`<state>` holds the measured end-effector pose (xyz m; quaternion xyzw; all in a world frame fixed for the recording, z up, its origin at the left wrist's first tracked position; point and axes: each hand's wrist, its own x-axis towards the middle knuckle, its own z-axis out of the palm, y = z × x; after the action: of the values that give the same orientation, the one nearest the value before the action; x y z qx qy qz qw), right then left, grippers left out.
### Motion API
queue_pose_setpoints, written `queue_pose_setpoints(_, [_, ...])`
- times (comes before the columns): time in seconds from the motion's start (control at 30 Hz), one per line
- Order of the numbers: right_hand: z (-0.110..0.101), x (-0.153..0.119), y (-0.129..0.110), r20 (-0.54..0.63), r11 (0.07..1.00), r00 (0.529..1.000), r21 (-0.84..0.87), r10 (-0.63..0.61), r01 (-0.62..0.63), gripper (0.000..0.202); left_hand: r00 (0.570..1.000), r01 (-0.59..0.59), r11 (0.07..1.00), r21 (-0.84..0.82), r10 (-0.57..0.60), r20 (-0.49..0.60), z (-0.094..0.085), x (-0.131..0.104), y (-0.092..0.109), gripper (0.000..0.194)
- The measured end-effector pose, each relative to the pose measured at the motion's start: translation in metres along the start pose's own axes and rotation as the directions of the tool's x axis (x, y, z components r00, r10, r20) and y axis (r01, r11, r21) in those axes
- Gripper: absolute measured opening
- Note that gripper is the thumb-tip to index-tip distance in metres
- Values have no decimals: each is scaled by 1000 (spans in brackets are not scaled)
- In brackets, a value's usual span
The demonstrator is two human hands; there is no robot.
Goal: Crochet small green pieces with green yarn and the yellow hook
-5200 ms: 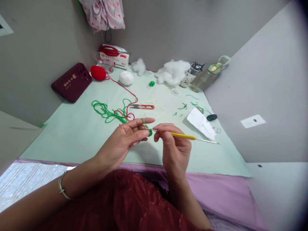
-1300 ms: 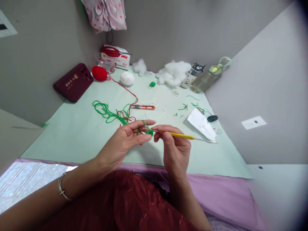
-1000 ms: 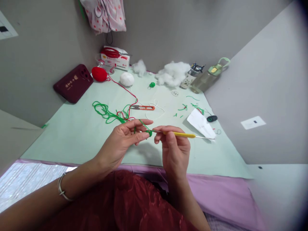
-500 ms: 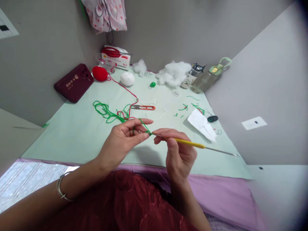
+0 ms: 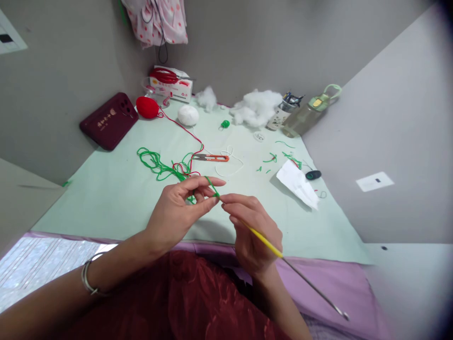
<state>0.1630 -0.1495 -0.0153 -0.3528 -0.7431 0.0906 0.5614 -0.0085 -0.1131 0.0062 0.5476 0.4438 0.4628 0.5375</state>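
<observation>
Gripping the yellow-handled hook (image 5: 265, 242), our right hand (image 5: 256, 231) has its fingers curled in snug, with the bare metal end poking out toward the lower right of the frame. Our left hand (image 5: 173, 208) is around the middle, thumb and fingers pinched on a tiny green piece (image 5: 215, 194), index finger stuck out with green yarn (image 5: 211, 185) running over it. Can't really tell how the hook's tip sits in there, it's too small. On the bench (image 5: 102, 198) we've got a loose green tangle (image 5: 152, 162) left of center, orange snips (image 5: 218, 158) just above our hands and a red ball (image 5: 147, 107) at upper left.
</observation>
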Motion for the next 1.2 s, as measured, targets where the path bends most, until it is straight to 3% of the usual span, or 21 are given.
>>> queue_pose_setpoints(0.2, [4,-5,1,51,981,997,-184,-52,61,31,997,-47,997,59,50,-59,2,1,-1,21])
queue_pose_setpoints(0.27, [6,-4,2,-11,994,1000,-102,-27,25,28,1000,5,1000,16,-5,-8,0,1,-4,25])
queue_pose_setpoints(0.4, [10,-1,5,-90,976,983,162,161,-145,25,996,69,996,-49,-66,58,-2,1,-7,30])
queue_pose_setpoints(0.57, [17,-5,8,-135,998,990,67,29,-20,26,996,86,994,-68,-85,25,-2,3,-6,45])
queue_pose_setpoints(0.73, [16,-2,8,-89,969,975,166,202,-185,24,997,74,996,-57,-71,40,-3,3,-6,51])
queue_pose_setpoints(0.9, [22,-10,12,-107,989,993,-143,-47,31,33,985,156,963,-220,-135,105,0,2,-10,52])
queue_pose_setpoints(1.03, [24,-15,13,-193,984,981,-181,-37,1,39,980,176,924,-339,-132,150,-1,2,-11,54])
queue_pose_setpoints(1.2, [19,-16,12,-132,952,981,-290,-145,101,45,950,295,855,-427,-214,227,-4,3,-7,55])
